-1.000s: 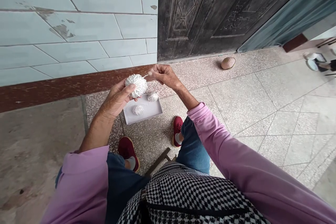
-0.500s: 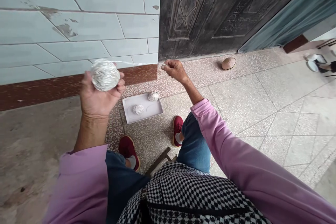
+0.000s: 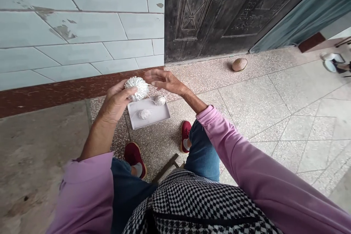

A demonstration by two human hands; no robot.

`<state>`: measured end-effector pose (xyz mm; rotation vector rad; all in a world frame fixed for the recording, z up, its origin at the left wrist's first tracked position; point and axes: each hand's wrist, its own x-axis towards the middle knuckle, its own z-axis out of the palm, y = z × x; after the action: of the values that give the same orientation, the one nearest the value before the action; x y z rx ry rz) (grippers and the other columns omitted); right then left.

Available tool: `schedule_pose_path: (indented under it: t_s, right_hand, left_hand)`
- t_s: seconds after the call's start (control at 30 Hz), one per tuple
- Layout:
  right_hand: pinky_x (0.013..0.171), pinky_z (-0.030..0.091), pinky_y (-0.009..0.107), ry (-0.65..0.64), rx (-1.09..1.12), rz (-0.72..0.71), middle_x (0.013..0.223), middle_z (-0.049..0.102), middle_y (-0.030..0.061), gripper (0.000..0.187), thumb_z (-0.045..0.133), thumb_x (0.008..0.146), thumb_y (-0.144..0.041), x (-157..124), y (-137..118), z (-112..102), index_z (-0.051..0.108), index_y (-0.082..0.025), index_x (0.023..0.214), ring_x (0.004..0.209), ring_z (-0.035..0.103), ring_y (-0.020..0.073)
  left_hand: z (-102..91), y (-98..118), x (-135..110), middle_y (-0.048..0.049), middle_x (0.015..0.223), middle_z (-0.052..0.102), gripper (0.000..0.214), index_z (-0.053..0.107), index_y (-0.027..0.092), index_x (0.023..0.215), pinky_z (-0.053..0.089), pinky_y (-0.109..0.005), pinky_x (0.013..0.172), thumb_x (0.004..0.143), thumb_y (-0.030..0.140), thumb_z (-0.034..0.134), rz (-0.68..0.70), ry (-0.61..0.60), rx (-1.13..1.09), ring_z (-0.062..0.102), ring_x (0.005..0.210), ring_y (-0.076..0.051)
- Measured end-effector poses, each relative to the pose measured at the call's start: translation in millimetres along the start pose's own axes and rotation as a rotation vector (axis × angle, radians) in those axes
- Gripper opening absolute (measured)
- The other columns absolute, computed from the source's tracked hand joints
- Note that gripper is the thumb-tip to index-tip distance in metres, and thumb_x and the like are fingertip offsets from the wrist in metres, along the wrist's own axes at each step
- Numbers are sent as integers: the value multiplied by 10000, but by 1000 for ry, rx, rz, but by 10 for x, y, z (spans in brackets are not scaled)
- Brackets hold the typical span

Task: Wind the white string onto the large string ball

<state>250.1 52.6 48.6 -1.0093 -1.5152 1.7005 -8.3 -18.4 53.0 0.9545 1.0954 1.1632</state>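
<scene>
A speckled grey-and-white stone floor [image 3: 246,98] carries a shallow, white, rectangular tray [image 3: 157,117]. Above its far side, the left hand [image 3: 115,100] holds a large, round ball of white yarn [image 3: 139,87], thumb pressed across it. The right hand [image 3: 168,82] hangs just beside the ball, its grip loose, fingers extended and thumb parted from them. Two smaller white yarn balls [image 3: 144,114] lie in the tray. A thin white strand [image 3: 150,85] reaches the right thumb; whether it is caught there, I cannot tell. Winding appears in hand; the next pass probably calls for an even pull.
</scene>
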Motion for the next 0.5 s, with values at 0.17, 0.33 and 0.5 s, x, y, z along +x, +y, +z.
schedule_pose_path:
  t_s: [0.17, 0.33, 0.5]
  right_hand:
    - [818, 679, 225, -118, 55, 52, 1438, 910, 109, 271, 968, 1142, -192, -44, -15, 112, 849, -147, 1381, 1269, 828, 212]
    - [754, 691, 192, -154, 18, 20, 1494, 891, 133, 570, 1119, 1085, -447, -44, 83, 58, 841, -151, 1484, 1239, 840, 225]
    - [635, 654, 167, -184, -33, 9, 1447, 871, 130, 779, 1156, 1027, -582, 75, 252, 189, 777, -180, 1576, 980, 855, 171]
  left_hand:
    - [-14, -80, 35, -68, 1147, 909, 684, 871, 179, 1262, 615, -382, 946, 692, 424, 1159, 30, 3, 72, 753, 1080, -268]
    - [-46, -130, 51, -74, 1201, 909, 697, 882, 184, 1308, 611, -386, 941, 728, 437, 1174, 65, -36, 143, 757, 1064, -258]
    - [-78, -168, 67, -76, 1171, 913, 693, 881, 250, 1199, 647, -370, 907, 614, 459, 1188, 90, 68, 110, 809, 1045, -277]
